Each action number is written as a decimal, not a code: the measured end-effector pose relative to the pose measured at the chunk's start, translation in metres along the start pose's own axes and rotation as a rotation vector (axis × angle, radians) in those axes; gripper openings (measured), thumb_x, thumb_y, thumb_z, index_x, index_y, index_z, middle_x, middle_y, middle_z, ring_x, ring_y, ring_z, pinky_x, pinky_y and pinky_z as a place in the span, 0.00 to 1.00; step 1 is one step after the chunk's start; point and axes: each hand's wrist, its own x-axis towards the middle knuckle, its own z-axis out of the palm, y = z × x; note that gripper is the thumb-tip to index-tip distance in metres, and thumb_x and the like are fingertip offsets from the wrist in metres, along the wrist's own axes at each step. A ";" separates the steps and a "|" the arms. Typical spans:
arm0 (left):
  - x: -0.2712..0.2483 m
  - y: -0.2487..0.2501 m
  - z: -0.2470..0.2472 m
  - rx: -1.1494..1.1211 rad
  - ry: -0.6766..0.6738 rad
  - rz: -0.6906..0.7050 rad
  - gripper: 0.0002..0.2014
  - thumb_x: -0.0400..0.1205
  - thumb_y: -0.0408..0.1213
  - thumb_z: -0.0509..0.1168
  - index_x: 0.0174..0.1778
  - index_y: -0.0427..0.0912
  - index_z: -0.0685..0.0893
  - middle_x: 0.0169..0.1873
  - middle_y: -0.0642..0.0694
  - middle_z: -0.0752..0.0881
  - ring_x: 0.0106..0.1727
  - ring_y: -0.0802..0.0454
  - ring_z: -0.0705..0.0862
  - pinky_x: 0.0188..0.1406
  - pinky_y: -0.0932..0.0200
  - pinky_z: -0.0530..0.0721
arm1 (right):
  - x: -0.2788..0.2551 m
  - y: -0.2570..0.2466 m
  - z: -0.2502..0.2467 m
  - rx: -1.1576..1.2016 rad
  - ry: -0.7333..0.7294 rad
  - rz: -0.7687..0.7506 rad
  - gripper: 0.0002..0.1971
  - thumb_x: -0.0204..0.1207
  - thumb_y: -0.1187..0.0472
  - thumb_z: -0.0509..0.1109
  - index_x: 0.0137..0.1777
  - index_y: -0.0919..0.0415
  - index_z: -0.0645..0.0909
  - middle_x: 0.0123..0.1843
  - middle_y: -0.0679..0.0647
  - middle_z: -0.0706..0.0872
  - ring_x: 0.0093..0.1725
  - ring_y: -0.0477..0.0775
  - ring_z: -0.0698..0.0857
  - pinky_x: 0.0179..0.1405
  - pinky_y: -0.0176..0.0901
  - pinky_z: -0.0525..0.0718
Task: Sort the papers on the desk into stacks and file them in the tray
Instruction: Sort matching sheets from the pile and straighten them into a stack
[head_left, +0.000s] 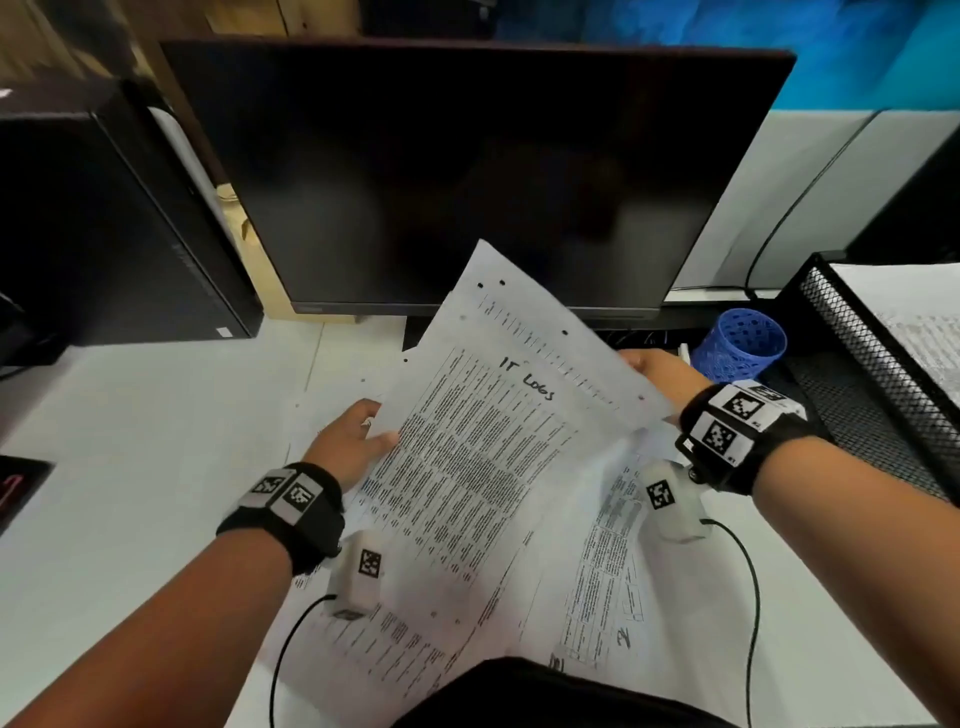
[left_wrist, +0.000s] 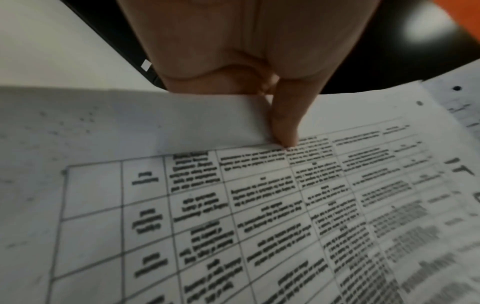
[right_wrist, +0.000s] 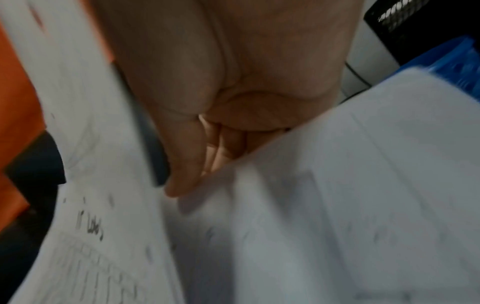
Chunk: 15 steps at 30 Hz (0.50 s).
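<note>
I hold a printed sheet (head_left: 483, 441) marked "IT Logs" lifted above the desk, with another punched sheet (head_left: 524, 306) fanned behind it. My left hand (head_left: 353, 441) pinches its left edge, thumb (left_wrist: 284, 123) on top of the printed table (left_wrist: 259, 205). My right hand (head_left: 660, 371) grips the sheets' right edge; in the right wrist view, its thumb (right_wrist: 182, 164) lies over the blurred papers (right_wrist: 337, 195). More printed papers (head_left: 608, 545) lie loose on the desk underneath. The black mesh tray (head_left: 852, 332) stands at the right with papers (head_left: 919, 317) in it.
A dark monitor (head_left: 467, 171) stands straight ahead, a black computer tower (head_left: 104, 223) at the left. A blue mesh pen cup (head_left: 740, 345) sits between the monitor's base and the tray. White desk surface (head_left: 130, 441) shows at the left.
</note>
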 end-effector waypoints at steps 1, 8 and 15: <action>-0.001 -0.005 0.003 0.003 0.018 -0.036 0.20 0.82 0.37 0.65 0.70 0.45 0.70 0.66 0.49 0.76 0.68 0.49 0.75 0.60 0.59 0.70 | -0.004 -0.002 0.002 -0.061 -0.021 0.010 0.12 0.80 0.70 0.63 0.51 0.56 0.85 0.47 0.56 0.88 0.40 0.47 0.86 0.31 0.30 0.74; -0.004 -0.033 0.019 0.226 -0.120 -0.210 0.28 0.86 0.43 0.59 0.81 0.40 0.60 0.80 0.43 0.62 0.80 0.45 0.62 0.76 0.54 0.60 | -0.017 0.063 0.026 0.015 -0.227 0.352 0.12 0.73 0.48 0.73 0.42 0.53 0.76 0.42 0.55 0.86 0.43 0.52 0.85 0.37 0.40 0.81; -0.006 -0.025 0.045 0.168 -0.170 -0.174 0.18 0.87 0.39 0.55 0.72 0.39 0.71 0.63 0.42 0.79 0.61 0.43 0.78 0.56 0.58 0.70 | -0.024 0.090 0.078 0.340 -0.089 0.449 0.11 0.81 0.66 0.64 0.35 0.60 0.76 0.30 0.58 0.81 0.29 0.56 0.80 0.26 0.41 0.83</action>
